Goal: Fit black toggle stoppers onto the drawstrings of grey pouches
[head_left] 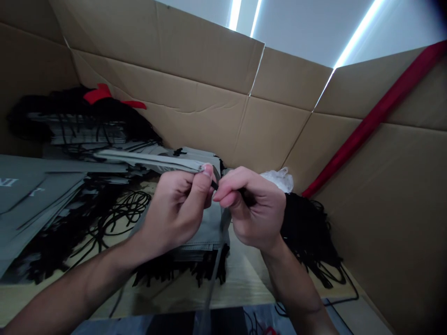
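Observation:
My left hand (pixel 181 200) is closed, pinching the corner of a folded grey pouch (pixel 150 159) that stretches off to the left, seen nearly edge-on. From that corner a short piece of black cord (pixel 214 185) sticks out. Its other end goes into the closed fingers of my right hand (pixel 256 204), which grip it close beside the left thumb. Below both hands lies a stack of grey pouches (pixel 206 228) with black cord ends hanging from its front edge. Fingers cover part of the cord.
More grey pouches with white lettering (pixel 21 195) lie at left, near loose black cords (pixel 129 209). Behind them is a pile with red strips (pixel 99 94). A black cord bundle (pixel 307 232) and a clear plastic bag (pixel 281 179) sit right. Cardboard walls (pixel 195 88) enclose the table.

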`<move>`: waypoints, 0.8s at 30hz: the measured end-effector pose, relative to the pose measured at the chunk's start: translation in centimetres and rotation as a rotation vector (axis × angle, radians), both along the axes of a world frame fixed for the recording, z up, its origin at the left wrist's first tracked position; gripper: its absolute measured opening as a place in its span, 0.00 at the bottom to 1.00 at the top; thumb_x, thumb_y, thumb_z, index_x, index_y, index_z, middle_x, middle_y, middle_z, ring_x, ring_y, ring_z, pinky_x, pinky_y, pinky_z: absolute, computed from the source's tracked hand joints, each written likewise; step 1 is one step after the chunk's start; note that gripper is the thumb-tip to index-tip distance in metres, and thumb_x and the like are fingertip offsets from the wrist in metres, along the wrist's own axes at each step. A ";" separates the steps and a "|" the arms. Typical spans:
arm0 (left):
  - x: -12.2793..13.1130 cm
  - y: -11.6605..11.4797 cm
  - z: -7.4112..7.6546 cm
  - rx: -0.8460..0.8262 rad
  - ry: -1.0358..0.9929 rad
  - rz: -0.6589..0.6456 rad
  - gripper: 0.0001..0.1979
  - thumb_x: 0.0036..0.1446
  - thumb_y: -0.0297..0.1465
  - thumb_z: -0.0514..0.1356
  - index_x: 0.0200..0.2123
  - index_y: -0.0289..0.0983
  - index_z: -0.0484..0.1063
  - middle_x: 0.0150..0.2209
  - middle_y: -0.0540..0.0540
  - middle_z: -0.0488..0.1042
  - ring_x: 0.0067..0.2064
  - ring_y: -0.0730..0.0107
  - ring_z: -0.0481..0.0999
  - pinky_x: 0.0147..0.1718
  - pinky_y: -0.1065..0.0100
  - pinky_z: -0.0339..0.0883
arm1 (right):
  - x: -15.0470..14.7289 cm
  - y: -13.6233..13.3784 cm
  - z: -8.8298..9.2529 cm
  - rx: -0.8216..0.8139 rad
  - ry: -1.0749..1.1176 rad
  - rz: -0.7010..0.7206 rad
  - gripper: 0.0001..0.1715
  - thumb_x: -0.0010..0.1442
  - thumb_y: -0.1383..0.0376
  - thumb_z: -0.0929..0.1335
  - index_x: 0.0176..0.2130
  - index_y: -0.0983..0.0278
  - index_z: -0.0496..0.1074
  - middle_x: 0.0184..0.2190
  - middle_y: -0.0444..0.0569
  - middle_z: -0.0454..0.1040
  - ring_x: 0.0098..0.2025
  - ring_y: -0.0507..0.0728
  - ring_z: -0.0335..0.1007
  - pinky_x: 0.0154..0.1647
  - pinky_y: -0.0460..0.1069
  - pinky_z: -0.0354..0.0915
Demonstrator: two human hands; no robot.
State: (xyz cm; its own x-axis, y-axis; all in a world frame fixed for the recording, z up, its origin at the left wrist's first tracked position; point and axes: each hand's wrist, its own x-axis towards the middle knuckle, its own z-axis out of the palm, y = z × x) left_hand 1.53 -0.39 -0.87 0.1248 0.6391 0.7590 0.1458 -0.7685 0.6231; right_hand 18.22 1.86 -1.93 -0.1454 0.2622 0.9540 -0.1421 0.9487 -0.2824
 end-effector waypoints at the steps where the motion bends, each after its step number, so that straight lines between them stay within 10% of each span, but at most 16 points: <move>1: 0.0 0.0 0.0 0.006 -0.003 0.003 0.29 0.81 0.33 0.57 0.22 0.37 0.66 0.22 0.52 0.64 0.25 0.75 0.63 0.25 0.70 0.58 | 0.2 -0.2 0.2 -0.019 -0.022 0.010 0.11 0.77 0.65 0.77 0.38 0.62 0.83 0.35 0.45 0.86 0.36 0.53 0.82 0.43 0.49 0.78; 7: -1.2 0.2 1.1 -0.008 0.159 -0.165 0.32 0.79 0.36 0.61 0.20 0.37 0.56 0.20 0.54 0.48 0.22 0.76 0.48 0.22 0.65 0.47 | 3.6 -1.9 2.1 -0.206 -0.269 -0.058 0.10 0.72 0.56 0.82 0.49 0.57 0.87 0.33 0.43 0.84 0.30 0.53 0.76 0.30 0.49 0.70; 13: -2.7 -0.5 1.8 0.066 0.412 -0.422 0.18 0.69 0.25 0.60 0.24 0.39 0.67 0.30 0.47 0.81 0.31 0.66 0.79 0.30 0.67 0.70 | 7.4 1.6 2.9 -0.220 -0.063 -0.449 0.36 0.65 0.36 0.81 0.58 0.57 0.85 0.46 0.51 0.84 0.43 0.58 0.77 0.34 0.50 0.69; 17: -2.1 -0.3 1.0 0.157 0.585 -0.649 0.12 0.58 0.21 0.60 0.27 0.41 0.64 0.24 0.53 0.75 0.27 0.68 0.75 0.30 0.68 0.70 | 8.6 4.8 2.3 -0.452 -0.219 -0.272 0.59 0.57 0.26 0.79 0.69 0.60 0.78 0.57 0.59 0.85 0.52 0.62 0.80 0.44 0.52 0.74; 24: -2.4 -0.7 -0.1 -0.025 0.639 -0.657 0.09 0.56 0.25 0.68 0.30 0.42 0.73 0.36 0.47 0.86 0.35 0.59 0.84 0.34 0.66 0.78 | 8.3 3.6 2.6 -0.564 -0.337 0.027 0.30 0.54 0.43 0.88 0.38 0.63 0.84 0.32 0.44 0.77 0.34 0.54 0.70 0.32 0.48 0.65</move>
State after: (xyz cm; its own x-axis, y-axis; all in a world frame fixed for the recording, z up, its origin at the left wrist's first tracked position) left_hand -0.89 -1.07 -0.97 0.8602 0.3062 0.4077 0.0066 -0.8063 0.5915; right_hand 26.48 5.50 0.67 -0.4260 0.7010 0.5720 0.0192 0.6391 -0.7689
